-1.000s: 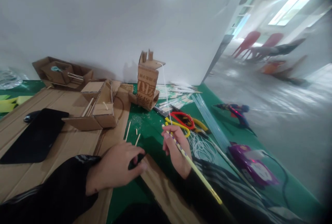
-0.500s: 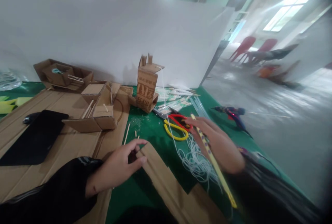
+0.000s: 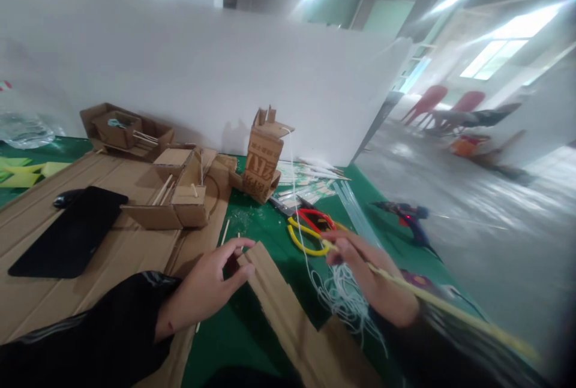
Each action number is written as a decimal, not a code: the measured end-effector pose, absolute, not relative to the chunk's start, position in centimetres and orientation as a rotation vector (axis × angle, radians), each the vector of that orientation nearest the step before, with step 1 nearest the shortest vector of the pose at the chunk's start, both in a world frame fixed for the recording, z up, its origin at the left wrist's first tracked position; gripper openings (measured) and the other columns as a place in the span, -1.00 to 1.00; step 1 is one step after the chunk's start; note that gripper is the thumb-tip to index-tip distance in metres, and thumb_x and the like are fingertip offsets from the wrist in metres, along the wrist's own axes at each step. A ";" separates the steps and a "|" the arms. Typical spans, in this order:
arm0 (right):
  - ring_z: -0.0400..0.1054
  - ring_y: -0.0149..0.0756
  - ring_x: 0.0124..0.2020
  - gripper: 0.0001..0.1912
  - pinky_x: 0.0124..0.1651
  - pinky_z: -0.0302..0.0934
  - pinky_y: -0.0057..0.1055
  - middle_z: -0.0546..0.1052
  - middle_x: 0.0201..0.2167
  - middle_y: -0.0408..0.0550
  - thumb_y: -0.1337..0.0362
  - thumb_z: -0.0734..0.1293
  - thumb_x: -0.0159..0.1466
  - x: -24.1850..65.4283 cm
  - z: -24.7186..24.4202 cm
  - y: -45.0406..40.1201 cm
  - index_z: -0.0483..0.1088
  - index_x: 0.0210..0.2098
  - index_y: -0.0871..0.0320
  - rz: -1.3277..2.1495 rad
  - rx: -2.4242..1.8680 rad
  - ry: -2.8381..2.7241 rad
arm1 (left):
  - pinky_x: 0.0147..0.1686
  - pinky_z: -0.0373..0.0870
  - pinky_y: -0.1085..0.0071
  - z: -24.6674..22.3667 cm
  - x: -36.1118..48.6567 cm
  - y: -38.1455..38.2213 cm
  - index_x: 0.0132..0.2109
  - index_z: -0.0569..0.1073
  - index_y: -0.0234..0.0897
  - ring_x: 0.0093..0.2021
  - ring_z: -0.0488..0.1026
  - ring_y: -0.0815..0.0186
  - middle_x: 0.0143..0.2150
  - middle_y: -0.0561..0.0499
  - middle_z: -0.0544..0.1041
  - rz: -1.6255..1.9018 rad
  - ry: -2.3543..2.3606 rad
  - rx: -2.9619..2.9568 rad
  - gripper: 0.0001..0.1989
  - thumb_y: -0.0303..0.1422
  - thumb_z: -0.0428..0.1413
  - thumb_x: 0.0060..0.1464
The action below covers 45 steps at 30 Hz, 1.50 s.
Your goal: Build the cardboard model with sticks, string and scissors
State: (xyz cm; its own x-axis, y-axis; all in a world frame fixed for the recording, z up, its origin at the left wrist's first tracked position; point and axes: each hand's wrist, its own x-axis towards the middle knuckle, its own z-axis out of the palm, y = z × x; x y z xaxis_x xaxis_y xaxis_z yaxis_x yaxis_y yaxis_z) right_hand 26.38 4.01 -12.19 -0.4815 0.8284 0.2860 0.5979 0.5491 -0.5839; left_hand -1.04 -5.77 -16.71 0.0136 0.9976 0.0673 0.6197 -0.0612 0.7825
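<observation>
My left hand point(image 3: 209, 283) grips the upper end of a long cardboard strip point(image 3: 281, 298), thumb on one side and fingers curled at the edge. In my right hand point(image 3: 371, 280) is a thin yellow stick point(image 3: 454, 304), pinched near its end; the rest of it runs back over the sleeve, blurred. Just beyond that hand are scissors with yellow handles point(image 3: 308, 249) and a tool with red handles point(image 3: 315, 214). A tangle of white string point(image 3: 344, 298) lies beside and below it. One strand rises to the upright cardboard tower point(image 3: 263, 157).
Cardboard models point(image 3: 189, 196) and a black tablet-like slab point(image 3: 69, 232) rest on a large cardboard sheet point(image 3: 135, 250) at left. White sticks point(image 3: 310, 178) lie behind the scissors. A glue gun point(image 3: 407, 214) is near the table's right edge. A white partition point(image 3: 180, 70) stands behind.
The yellow stick has swung from lying across the front of my right hand to pointing back over the sleeve. My left hand still holds the strip. The view has shifted slightly.
</observation>
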 end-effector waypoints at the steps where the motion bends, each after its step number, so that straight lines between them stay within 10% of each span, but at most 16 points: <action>1: 0.45 -0.30 -0.48 -0.63 -0.41 0.34 -0.43 0.56 -0.48 -0.05 0.08 0.07 0.42 25.1 -11.9 2.9 0.46 -0.15 0.07 0.852 -1.132 -2.150 | -0.24 0.41 0.38 -16.7 -1.1 -5.8 0.13 0.34 -0.10 -0.25 0.48 0.26 -0.23 0.05 0.52 0.824 1.677 1.770 -0.64 -0.19 0.02 0.22; 6: 0.32 -0.35 -0.55 -0.47 -0.52 0.19 -0.47 0.45 -0.58 -0.06 -0.11 0.17 0.31 19.7 -13.7 -0.9 0.45 -0.51 0.18 1.309 -1.189 -1.922 | -0.18 0.38 0.34 -17.0 -1.1 -6.1 0.04 0.41 -0.09 -0.21 0.48 0.21 -0.27 0.04 0.53 0.582 1.661 2.047 -0.72 -0.27 0.07 0.17; 23: 0.26 -0.45 -0.64 -0.64 -0.58 0.09 -0.53 0.46 -0.67 -0.18 0.11 0.35 0.22 16.9 -18.1 -1.7 0.26 -0.61 0.14 1.421 -1.165 -1.884 | -0.14 0.36 0.27 -17.5 -2.1 -5.4 -0.08 0.36 -0.15 -0.15 0.47 0.20 -0.18 0.04 0.55 0.569 1.614 2.015 -0.81 -0.43 -0.08 0.23; 45: 0.10 -0.47 -0.68 -0.55 -0.54 -0.03 -0.48 0.24 -0.76 -0.25 0.12 0.23 0.30 19.0 -17.1 0.3 0.20 -0.69 0.13 0.704 -1.199 -1.997 | -0.11 0.30 0.23 -17.4 -2.0 -5.5 -0.09 0.34 -0.13 -0.15 0.45 0.18 -0.16 0.04 0.54 0.561 1.599 1.970 -0.84 -0.39 -0.10 0.26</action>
State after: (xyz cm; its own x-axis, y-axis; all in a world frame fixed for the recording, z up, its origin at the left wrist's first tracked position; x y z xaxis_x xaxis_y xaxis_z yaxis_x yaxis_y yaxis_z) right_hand 19.04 0.32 -17.09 -0.3323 0.8998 0.2828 0.5231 0.4253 -0.7385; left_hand -2.01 -5.46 -17.37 0.2105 0.9775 -0.0138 0.7545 -0.1535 0.6381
